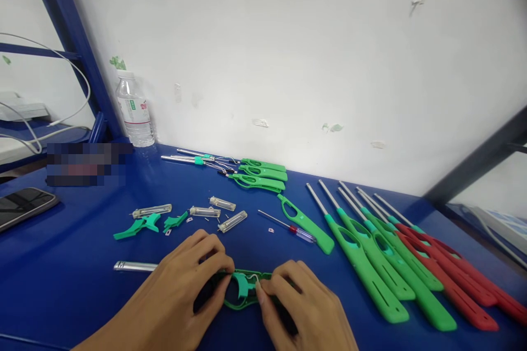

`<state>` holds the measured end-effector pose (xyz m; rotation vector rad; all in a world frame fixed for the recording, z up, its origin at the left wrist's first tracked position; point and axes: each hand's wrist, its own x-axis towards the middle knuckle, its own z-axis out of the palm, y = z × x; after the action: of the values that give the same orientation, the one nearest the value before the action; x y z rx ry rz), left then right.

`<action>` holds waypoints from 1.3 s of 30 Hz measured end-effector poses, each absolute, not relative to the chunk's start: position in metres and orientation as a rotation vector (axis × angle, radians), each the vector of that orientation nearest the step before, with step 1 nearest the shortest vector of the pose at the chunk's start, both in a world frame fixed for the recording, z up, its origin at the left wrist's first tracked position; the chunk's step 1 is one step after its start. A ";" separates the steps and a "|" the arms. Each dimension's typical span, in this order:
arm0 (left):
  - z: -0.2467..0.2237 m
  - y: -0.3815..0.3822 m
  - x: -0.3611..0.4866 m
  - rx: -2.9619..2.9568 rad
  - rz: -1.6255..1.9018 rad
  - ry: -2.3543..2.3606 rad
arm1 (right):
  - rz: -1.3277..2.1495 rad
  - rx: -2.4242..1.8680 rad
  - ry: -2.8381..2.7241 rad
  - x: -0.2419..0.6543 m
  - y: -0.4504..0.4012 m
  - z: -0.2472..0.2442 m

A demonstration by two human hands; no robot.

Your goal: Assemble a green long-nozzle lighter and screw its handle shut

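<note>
A long-neck gas lighter with an open green half-shell (235, 306) lies before me, its metal tube (134, 266) pointing left. A teal trigger (242, 285) sits in the shell. My left hand (187, 279) is closed over the front of the shell, thumb and fingers pinching it. My right hand (307, 307) is closed at the rear part, thumb and index pinched at the end of a thin pale wire (252, 276). Its fingers hide the back of the shell. Beyond my hands are clear fuel tanks (233, 221), teal triggers (142, 225) and a smaller green part (175, 221).
A screwdriver (302, 234) lies beside a green shell half (310, 226). Several assembled green lighters (366, 269) and red lighters (453, 279) lie at right. Opened lighters (263, 178) lie near the wall. A water bottle (135, 115) and a phone (24, 205) are at left.
</note>
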<state>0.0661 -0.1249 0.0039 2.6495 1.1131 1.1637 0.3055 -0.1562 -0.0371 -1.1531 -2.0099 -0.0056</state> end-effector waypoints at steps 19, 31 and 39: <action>0.012 -0.121 0.074 2.676 1.101 1.222 | -0.003 -1.150 -2.041 0.308 -0.156 -0.036; -0.012 -0.127 0.047 2.899 1.075 1.374 | -0.001 -1.152 -2.057 0.308 -0.157 -0.034; -0.021 -0.124 0.045 2.916 1.036 1.311 | -0.060 -1.145 -2.016 0.305 -0.154 -0.038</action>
<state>0.0453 -0.1239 -0.0215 2.9165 1.3106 1.0361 0.3052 -0.1540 -0.0381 -1.1453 -2.0164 -0.0597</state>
